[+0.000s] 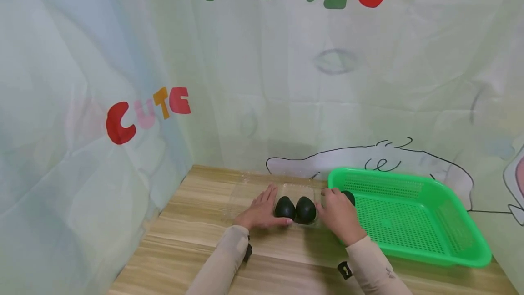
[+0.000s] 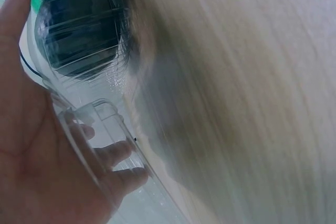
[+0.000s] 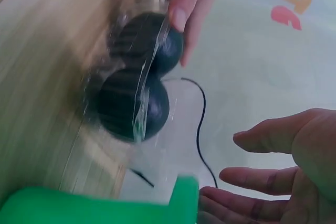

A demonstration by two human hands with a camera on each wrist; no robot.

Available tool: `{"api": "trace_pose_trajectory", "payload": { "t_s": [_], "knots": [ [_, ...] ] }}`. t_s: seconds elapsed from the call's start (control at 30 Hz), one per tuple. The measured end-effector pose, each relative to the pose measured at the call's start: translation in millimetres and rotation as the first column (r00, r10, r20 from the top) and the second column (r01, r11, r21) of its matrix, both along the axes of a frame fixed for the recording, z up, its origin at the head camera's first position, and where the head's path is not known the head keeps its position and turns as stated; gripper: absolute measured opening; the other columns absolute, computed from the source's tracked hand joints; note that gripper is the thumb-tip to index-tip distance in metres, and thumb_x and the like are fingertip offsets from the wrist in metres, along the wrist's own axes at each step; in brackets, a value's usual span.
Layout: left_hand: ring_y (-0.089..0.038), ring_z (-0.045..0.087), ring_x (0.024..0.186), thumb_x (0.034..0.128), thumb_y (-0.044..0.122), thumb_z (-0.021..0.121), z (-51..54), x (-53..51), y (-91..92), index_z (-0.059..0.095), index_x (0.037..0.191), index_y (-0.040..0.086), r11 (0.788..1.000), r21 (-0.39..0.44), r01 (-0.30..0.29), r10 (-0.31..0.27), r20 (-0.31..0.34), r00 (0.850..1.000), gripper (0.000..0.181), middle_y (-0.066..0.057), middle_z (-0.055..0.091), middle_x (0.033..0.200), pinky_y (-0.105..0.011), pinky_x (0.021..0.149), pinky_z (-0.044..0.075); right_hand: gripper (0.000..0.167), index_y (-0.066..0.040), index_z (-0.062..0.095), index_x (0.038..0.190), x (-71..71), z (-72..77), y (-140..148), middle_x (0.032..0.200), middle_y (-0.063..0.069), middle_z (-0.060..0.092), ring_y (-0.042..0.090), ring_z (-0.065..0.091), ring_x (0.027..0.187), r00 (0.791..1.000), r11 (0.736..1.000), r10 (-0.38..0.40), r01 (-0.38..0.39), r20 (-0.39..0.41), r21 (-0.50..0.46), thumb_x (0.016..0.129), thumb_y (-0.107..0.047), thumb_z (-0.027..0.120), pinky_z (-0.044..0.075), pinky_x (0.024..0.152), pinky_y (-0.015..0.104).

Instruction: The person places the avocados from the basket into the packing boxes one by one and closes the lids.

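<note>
Two dark, egg-shaped objects (image 1: 285, 208) (image 1: 305, 211) sit side by side in a clear plastic container (image 1: 241, 195) with its lid laid open to the left. My left hand (image 1: 259, 213) rests on the container, fingers spread, thumb along its front edge beside the left object. In the left wrist view, fingers of the left hand (image 2: 47, 145) show through the clear plastic. My right hand (image 1: 337, 213) is between the container and the basket; the right wrist view shows the right hand (image 3: 304, 166) with parted fingers, holding nothing.
A green perforated basket (image 1: 458, 258) stands at the right. Another dark object (image 1: 349, 197) is inside its left end, partly hidden by my right hand. A printed cloth (image 1: 254, 81) hangs behind the wooden table (image 1: 184, 236). A black cable (image 3: 199, 124) shows in the right wrist view.
</note>
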State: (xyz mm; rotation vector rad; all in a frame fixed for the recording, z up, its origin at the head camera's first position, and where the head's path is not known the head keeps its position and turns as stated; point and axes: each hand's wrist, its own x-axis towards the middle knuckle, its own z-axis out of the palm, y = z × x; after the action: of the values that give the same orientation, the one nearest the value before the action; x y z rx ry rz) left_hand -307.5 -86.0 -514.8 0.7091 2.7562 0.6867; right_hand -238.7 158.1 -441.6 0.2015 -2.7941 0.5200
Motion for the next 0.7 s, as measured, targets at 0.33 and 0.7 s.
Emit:
{"api": "trace_pose_trajectory", "payload": {
  "t_s": [0.33,0.7],
  "knots": [
    [-0.036,0.006,0.157,0.0837,0.077,0.061,-2.5,-2.3,-2.9,0.005,0.163,0.004,1.000,0.001,0.010,-0.010,0.002,1.000,0.122,-0.018,0.000,0.170,-0.058,0.123,0.017,0.029,0.009,0.068,0.115,0.7,-14.0,37,0.104,0.024,0.064,0.038,0.065,0.085,0.999,1.000,-0.012,0.012,0.038,0.009,0.090,-0.006,0.068,0.057,0.065,0.048],
    [-0.033,0.003,0.157,0.0842,0.079,0.059,-2.5,-3.4,-1.3,0.004,0.163,0.003,1.000,-0.013,0.021,-0.021,0.013,1.000,0.122,-0.018,0.000,0.171,-0.055,0.124,0.015,0.034,0.005,0.068,0.117,-5.6,-13.8,58,0.111,0.025,0.067,0.037,0.065,0.096,0.933,0.994,-0.007,-0.032,0.359,0.102,0.094,-0.020,0.072,0.054,0.069,0.048]
  ]
}}
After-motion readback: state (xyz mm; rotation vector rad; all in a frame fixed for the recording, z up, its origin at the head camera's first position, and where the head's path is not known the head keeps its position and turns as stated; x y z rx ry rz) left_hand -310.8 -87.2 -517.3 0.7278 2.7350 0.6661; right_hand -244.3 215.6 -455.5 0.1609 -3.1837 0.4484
